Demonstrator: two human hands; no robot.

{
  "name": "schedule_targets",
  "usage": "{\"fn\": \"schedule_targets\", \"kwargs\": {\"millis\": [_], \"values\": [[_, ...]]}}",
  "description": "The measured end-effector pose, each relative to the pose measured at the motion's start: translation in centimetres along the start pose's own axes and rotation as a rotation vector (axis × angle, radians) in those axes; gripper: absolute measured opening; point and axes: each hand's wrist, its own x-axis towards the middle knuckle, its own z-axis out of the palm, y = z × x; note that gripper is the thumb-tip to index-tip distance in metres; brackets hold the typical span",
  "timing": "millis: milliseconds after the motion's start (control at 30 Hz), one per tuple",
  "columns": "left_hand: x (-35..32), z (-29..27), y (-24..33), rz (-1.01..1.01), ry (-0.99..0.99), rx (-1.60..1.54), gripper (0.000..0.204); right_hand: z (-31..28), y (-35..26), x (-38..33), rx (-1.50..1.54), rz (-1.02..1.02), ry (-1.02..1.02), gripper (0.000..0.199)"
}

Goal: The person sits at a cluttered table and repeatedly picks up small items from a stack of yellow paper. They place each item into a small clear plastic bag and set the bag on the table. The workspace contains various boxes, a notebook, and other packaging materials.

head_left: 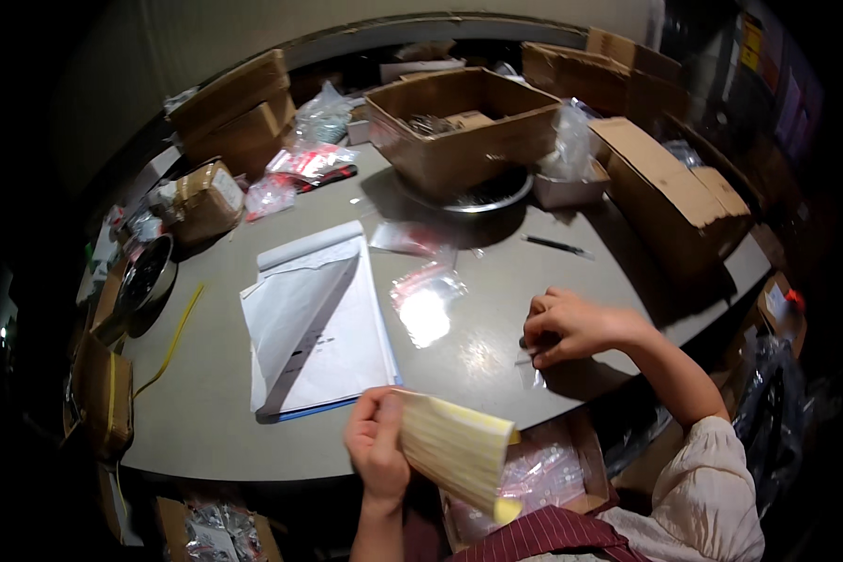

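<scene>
Near the table's front edge my left hand (378,448) grips a pale yellow sheet of labels (454,445) by its left end, thumb on top. The sheet tilts down to the right. Over the table at the right my right hand (576,326) has its fingers curled together at a small clear plastic bag (532,374), which lies partly under them. The fingertips hide whether anything else is between them. Left of this hand lie more clear zip bags (426,314) with red edges. A clipboard with papers (337,361) lies beyond my left hand, its top sheet curled over.
An open cardboard box (459,140) stands on a metal bowl (473,203) at the back. A pen (557,246) lies right of it. Another carton (670,187) stands at the right. Below the front edge, a box of filled bags (543,468) sits by my lap.
</scene>
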Motion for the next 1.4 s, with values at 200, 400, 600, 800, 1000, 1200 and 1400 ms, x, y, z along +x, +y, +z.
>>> {"fn": "schedule_targets", "kwargs": {"millis": [200, 400, 600, 800, 1000, 1200, 1400], "values": [[-0.1, -1.5, 0.3, 0.129, 0.055, 0.105, 0.02, 1.4, -3.8, -4.7, 0.239, -0.316, -0.189, 0.027], [-1.2, 0.5, 0.2, 0.238, 0.018, 0.48, 0.02, 0.4, -6.8, -4.6, 0.752, -0.069, -0.011, 0.039], [-1.6, 2.6, -0.6, 0.518, -0.059, 0.709, 0.018, 3.0, -8.0, -2.5, 1.059, -0.097, -0.233, 0.057], [-0.6, 2.0, 2.1, 0.313, -0.324, 0.551, 0.028, 3.7, -8.4, -2.3, 0.532, -0.352, 0.223, 0.059], [0.7, 2.6, 3.3, 0.335, -0.51, 0.733, 0.045, 3.7, -8.3, -2.0, 0.262, -0.492, 0.461, 0.062], [0.1, 3.0, 2.8, 0.242, -0.434, 0.673, 0.036, 3.1, -7.9, -2.5, 0.35, -0.419, 0.391, 0.057], [-0.5, 2.2, 2.1, 0.183, -0.421, 0.679, 0.02, 3.4, -8.3, -3.3, 0.596, -0.361, 0.387, 0.034]]}}
